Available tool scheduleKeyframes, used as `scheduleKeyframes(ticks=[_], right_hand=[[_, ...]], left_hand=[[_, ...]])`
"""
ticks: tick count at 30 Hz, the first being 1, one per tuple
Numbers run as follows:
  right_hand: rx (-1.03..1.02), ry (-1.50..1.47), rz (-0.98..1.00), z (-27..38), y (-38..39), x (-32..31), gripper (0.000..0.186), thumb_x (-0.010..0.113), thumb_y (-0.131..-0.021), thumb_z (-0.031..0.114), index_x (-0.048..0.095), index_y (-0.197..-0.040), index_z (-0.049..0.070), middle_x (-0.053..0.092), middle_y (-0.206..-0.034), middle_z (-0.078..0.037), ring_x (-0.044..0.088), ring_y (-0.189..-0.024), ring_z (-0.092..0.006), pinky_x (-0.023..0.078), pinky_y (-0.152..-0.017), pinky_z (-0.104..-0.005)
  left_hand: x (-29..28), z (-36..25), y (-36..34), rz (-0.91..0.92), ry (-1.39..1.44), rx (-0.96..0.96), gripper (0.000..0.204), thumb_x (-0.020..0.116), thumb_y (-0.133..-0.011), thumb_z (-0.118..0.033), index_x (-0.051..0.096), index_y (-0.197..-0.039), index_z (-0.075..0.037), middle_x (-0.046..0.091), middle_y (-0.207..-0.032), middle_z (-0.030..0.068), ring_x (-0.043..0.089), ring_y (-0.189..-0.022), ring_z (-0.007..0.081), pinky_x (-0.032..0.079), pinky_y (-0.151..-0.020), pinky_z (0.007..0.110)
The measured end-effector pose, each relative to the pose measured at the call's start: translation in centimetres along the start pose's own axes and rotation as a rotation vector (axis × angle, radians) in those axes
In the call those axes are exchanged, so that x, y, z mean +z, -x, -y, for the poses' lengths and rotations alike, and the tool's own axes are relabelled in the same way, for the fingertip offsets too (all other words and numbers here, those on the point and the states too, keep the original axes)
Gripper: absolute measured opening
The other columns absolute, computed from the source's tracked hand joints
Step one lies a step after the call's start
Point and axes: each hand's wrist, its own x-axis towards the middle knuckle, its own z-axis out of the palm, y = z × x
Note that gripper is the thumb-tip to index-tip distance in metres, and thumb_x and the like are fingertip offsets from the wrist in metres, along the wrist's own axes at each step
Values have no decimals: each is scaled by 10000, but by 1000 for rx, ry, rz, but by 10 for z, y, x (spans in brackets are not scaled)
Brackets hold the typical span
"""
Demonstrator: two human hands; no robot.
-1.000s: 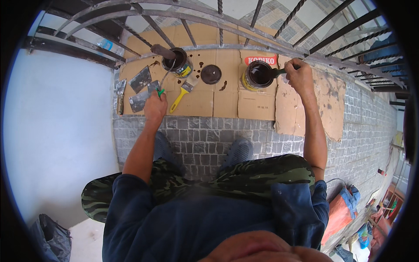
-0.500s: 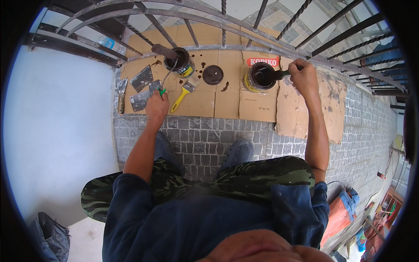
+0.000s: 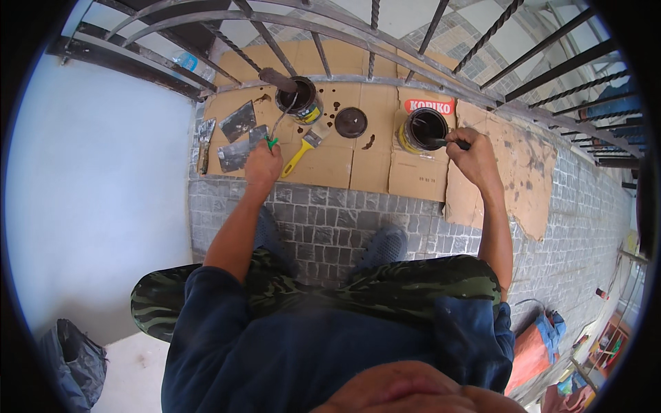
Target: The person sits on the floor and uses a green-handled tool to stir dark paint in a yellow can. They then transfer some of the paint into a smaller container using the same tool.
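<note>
My left hand [image 3: 264, 165] is closed around the green handle of a small paint roller [image 3: 277, 80]. Its dark brown sleeve lies across the rim of a paint can [image 3: 313, 114] holding dark paint. On the right, my right hand [image 3: 475, 164] grips a dark-handled paintbrush [image 3: 438, 142] at the edge of a second can [image 3: 407, 138] of dark brown paint; its tip is hidden inside. Between the cans lies a round paint-covered lid [image 3: 351, 122]. A yellow-handled paintbrush [image 3: 298, 157] rests beside my left hand.
Flattened cardboard [image 3: 375, 172] with paint drips lies under the cans. Several flat scrapers [image 3: 237, 120] and a narrow worn tool [image 3: 204, 148] are at the left. A metal railing [image 3: 330, 55] arches over the far side. A white wall [image 3: 117, 186] stands left; grey tiles [image 3: 330, 220] lie nearer.
My right hand has brought the brush lower and toward me, so its head sits deeper in the right can. The left hand still holds the roller in place. The whole view has shifted slightly.
</note>
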Motion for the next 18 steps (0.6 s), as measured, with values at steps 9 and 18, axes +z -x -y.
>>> scheduleKeyframes(ticks=[9, 18], right_hand=[[139, -96, -10, 9, 4, -12, 215, 651, -787, 85, 756, -948, -12, 743, -887, -148, 714, -816, -222, 537, -772, -328], [106, -29, -5, 8, 4, -26, 207, 657, -786, 97, 747, -936, -13, 731, -860, -133, 692, -777, -196, 525, -746, -317]], left_hand=[[-2, 2, 3, 5, 18, 3, 416, 526, -964, -382, 631, -1112, -7, 695, -981, 321, 667, -955, 514, 512, -881, 587], [-11, 3, 5, -2, 7, 13, 404, 560, -951, -398, 632, -1103, -31, 703, -978, 302, 667, -948, 512, 513, -871, 584]])
